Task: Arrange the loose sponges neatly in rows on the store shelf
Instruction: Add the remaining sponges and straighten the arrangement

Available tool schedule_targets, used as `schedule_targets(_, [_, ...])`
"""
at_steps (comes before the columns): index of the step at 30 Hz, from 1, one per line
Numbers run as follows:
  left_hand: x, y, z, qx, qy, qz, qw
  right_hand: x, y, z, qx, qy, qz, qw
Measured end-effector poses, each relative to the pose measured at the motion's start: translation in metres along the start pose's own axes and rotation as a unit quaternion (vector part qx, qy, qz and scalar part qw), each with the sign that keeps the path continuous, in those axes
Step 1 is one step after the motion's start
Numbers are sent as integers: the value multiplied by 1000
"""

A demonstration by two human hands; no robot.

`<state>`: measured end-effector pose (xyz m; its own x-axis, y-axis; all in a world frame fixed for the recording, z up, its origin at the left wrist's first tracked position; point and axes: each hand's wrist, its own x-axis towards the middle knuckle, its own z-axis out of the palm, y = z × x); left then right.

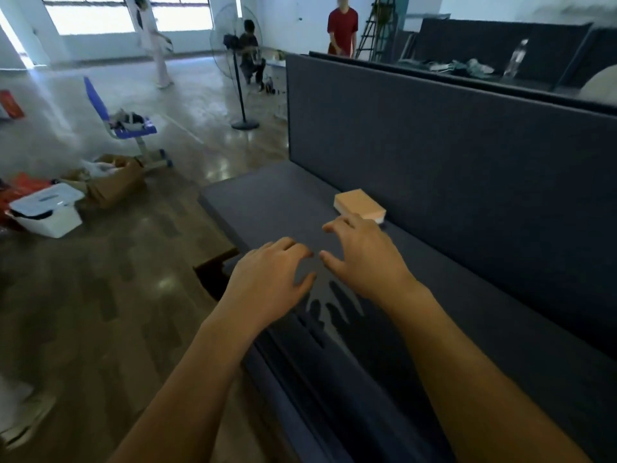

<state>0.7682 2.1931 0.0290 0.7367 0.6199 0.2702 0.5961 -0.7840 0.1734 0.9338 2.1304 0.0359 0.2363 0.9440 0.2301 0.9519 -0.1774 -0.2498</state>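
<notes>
One peach-topped sponge (359,205) with a white underside lies flat on the dark grey shelf (267,202), close to the upright back panel. My right hand (364,255) hovers just in front of the sponge, fingers spread and curled, its fingertips close to the sponge's near edge; whether they touch it I cannot tell. My left hand (270,279) hovers beside it over the shelf's front part, fingers apart and empty. Both hands cast shadows on the shelf surface below.
The tall dark back panel (434,155) bounds the shelf behind. On the floor to the left stand a white plastic bin (50,208), a brown bag (113,185), a blue chair (127,125) and a standing fan (238,68). Three people are at the far end of the room.
</notes>
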Motion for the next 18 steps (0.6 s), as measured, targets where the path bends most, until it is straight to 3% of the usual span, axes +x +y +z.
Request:
schedule_targets(7, [94, -39, 38, -31, -54, 67, 996, 69, 37, 21, -36, 12, 122, 992])
schedule_targets(15, [169, -84, 57, -71, -88, 167, 979, 126, 50, 44, 7, -5, 327, 945])
schedule_targets(18, [180, -96, 59, -89, -96, 201, 971, 128, 50, 52, 3, -9, 350, 937])
